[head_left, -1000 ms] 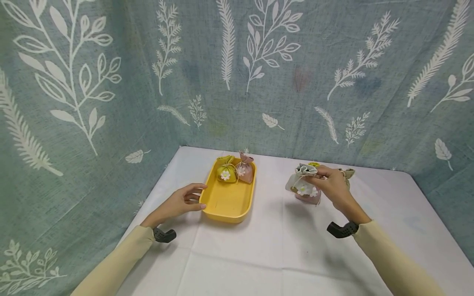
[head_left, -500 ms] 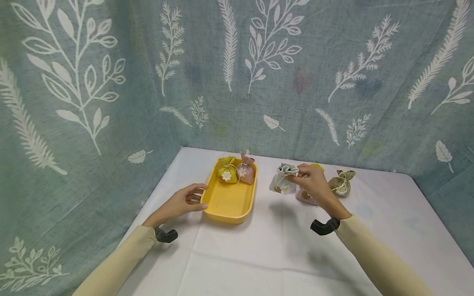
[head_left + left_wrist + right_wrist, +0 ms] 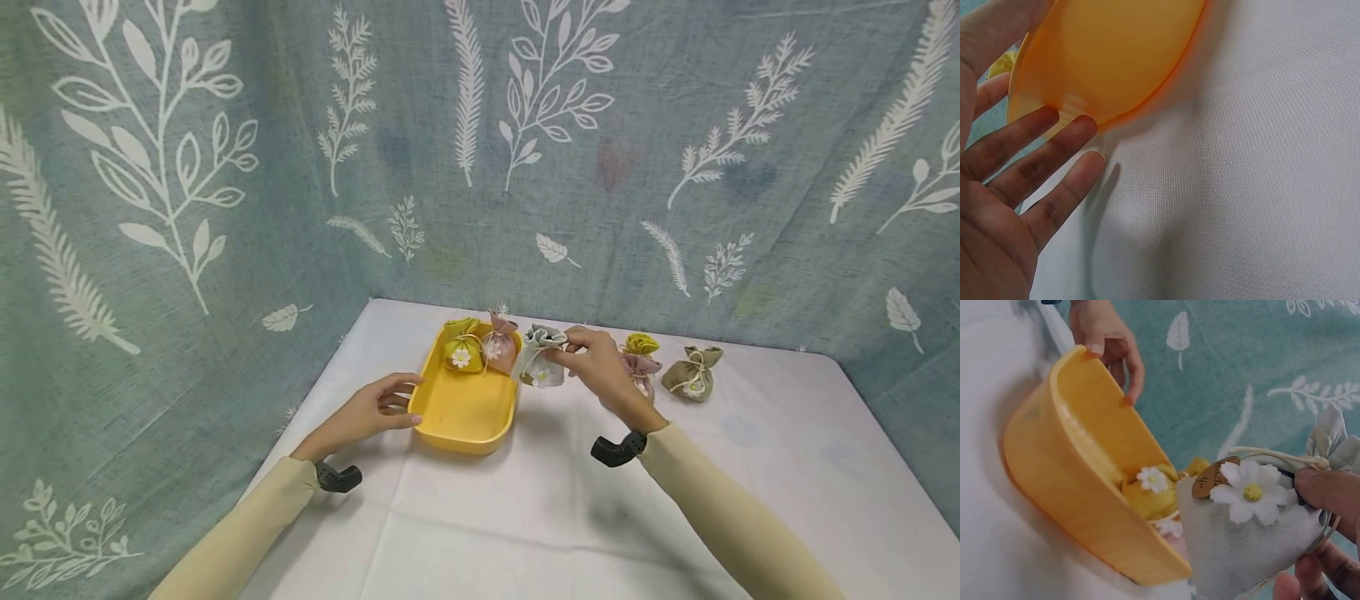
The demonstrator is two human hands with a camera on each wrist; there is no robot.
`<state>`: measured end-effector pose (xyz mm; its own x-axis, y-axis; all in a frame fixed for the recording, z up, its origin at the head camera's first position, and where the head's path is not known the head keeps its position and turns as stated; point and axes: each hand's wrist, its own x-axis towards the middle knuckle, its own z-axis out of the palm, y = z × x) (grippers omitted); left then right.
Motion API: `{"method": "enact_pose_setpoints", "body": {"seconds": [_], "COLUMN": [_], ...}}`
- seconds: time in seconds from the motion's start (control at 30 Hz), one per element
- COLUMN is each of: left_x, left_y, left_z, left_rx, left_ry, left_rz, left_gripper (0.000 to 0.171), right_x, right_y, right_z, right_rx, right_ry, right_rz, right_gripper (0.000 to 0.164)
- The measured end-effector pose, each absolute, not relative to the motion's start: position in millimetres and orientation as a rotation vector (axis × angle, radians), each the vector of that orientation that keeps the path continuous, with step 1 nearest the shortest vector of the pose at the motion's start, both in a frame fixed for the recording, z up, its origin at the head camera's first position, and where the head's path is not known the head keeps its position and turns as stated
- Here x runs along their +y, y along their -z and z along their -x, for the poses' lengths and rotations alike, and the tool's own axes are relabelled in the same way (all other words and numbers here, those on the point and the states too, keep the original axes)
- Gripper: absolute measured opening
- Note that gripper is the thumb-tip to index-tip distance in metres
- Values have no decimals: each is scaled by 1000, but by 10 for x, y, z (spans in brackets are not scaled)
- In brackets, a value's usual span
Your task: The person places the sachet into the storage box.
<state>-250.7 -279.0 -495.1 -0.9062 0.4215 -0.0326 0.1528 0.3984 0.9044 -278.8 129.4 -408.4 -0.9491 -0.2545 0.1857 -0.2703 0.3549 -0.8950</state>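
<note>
My right hand (image 3: 600, 367) pinches a light grey drawstring pouch (image 3: 542, 367) by its gathered neck, just right of the yellow tray (image 3: 468, 421). In the right wrist view a white flower and a brown tag show on the grey pouch (image 3: 1241, 544). My left hand (image 3: 375, 406) rests at the tray's left side with thumb and fingers spread at the rim; the left wrist view shows its fingers (image 3: 1072, 140) straight against the tray wall. Inside the tray's far end sit a yellow-green pouch (image 3: 462, 346) and a pink pouch (image 3: 500, 346).
Right of my right hand stand another pink pouch (image 3: 642, 368), partly hidden, a yellow pouch (image 3: 641, 342) behind it and an olive-brown pouch (image 3: 693, 375). A leaf-patterned green curtain (image 3: 555, 208) hangs behind the white-covered table (image 3: 480, 525).
My right hand has carried the grey pouch left, from in front of the other pouches to the tray's right edge. The left hand has stayed at the tray.
</note>
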Motion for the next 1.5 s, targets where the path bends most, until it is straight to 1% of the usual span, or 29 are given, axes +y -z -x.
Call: {"method": "enact_pose_setpoints", "body": {"seconds": [0.13, 0.47, 0.83, 0.97, 1.13, 1.37, 1.5], "left_x": [-2796, -2803, -2794, -2791, -2793, -2804, -2818], "left_y": [4945, 4968, 4978, 4969, 4966, 4972, 4980], "left_z": [2503, 2525, 2528, 2524, 2526, 2529, 2522], "left_rx": [2394, 2404, 2411, 2407, 2401, 2392, 2395], "left_ry": [-1521, -1517, -1522, -1529, -1534, -1536, -1534], "left_rz": [-506, -502, -512, -511, -505, -498, -507], "left_gripper": [77, 79, 78, 79, 78, 76, 76], "right_x": [1150, 859, 574, 506, 462, 452, 456], "right_y": [4086, 4152, 4254, 4335, 4438, 4563, 4600], "right_z": [2827, 2923, 3046, 3098, 3154, 3218, 3240], "right_rx": [-2562, -2542, -2546, -2592, -2675, -2767, -2773], "right_ry": [-1770, -1825, -1884, -1873, -1772, -1494, -1388], "right_rz": [-473, -440, -405, -386, -324, -235, -290], "right_gripper": [13, 17, 11, 12, 16, 18, 20]}}
